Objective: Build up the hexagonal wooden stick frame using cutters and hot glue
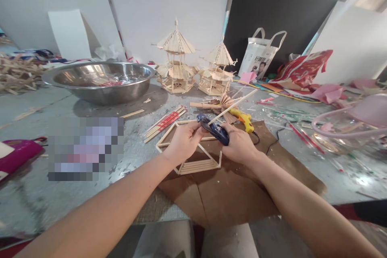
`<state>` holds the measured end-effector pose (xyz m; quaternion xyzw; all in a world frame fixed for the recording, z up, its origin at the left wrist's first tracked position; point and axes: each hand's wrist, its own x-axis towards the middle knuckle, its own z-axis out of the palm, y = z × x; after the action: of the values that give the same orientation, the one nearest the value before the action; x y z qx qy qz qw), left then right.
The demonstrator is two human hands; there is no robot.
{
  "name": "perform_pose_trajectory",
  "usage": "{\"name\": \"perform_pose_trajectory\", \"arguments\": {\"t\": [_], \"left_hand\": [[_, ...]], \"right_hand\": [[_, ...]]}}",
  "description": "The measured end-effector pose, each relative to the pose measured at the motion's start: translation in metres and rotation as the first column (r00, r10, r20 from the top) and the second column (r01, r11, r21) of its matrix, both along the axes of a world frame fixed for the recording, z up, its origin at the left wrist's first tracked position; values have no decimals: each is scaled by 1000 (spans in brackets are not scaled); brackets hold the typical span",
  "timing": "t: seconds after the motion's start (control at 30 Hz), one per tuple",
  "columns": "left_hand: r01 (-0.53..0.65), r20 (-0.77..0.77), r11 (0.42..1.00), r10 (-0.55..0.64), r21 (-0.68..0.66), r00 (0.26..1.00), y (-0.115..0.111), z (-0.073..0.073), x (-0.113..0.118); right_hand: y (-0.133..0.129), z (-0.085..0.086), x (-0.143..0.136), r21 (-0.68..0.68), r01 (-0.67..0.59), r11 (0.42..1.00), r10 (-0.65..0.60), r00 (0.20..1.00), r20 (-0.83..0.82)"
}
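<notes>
Clearly straight, pale wooden stick (pixel 234 106) crosses glossy dark-blue tool (pixel 218 131); right hand (pixel 240 142) wrapped round tool, left hand (pixel 188 139) pinching stick's lower end.

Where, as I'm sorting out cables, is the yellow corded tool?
In the head view, the yellow corded tool lies right of centre, just beyond the right hand, by the far edge of the brown sheet.

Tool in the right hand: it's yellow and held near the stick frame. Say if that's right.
The colour is wrong: the tool in the right hand is dark blue, as the head view shows. It is held near the stick frame.
</notes>
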<state>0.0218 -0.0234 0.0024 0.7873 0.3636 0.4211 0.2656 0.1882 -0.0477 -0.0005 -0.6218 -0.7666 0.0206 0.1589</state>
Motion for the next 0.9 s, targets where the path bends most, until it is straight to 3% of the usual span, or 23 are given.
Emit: {"name": "perform_pose_trajectory", "arguments": {"t": [0.6,0.8,0.9], "left_hand": [[-88,-81,994,93,63,992,0,-4,2],[-137,-188,988,148,70,971,9,-5,-3],[-182,-309,978,206,104,929,17,-6,-10]], "right_hand": [[1,-1,-3,0,43,999,-42,998,41],[10,6,-1,-15,7,1000,-9,994,-108],[25,14,7,-144,-22,989,-16,967,-253]]}}
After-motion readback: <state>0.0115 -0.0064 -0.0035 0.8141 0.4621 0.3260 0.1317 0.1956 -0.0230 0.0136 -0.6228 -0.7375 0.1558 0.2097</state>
